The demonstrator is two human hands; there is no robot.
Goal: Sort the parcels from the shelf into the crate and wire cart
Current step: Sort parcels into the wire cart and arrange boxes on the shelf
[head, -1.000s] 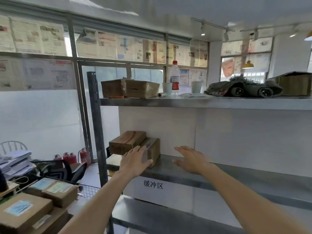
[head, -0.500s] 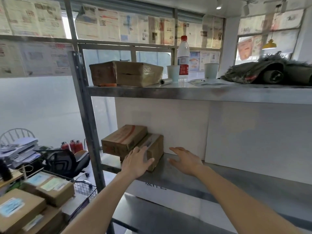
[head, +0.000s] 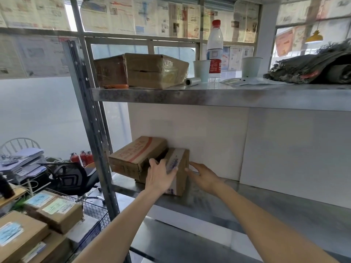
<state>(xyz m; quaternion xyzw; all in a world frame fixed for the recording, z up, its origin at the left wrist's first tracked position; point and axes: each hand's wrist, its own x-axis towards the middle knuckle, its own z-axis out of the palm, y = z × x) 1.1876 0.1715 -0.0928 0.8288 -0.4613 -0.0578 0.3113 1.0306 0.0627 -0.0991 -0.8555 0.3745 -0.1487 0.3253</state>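
Your hands are apart, bracketing the small box [head: 177,168] near the shelf's [head: 266,198] left end. Your left hand [head: 161,177] lies spread on its front and top; your right hand [head: 204,176] is open at its right side, contact unclear. Its long axis runs toward the back wall. A larger box [head: 136,155] presses against its hidden left side.
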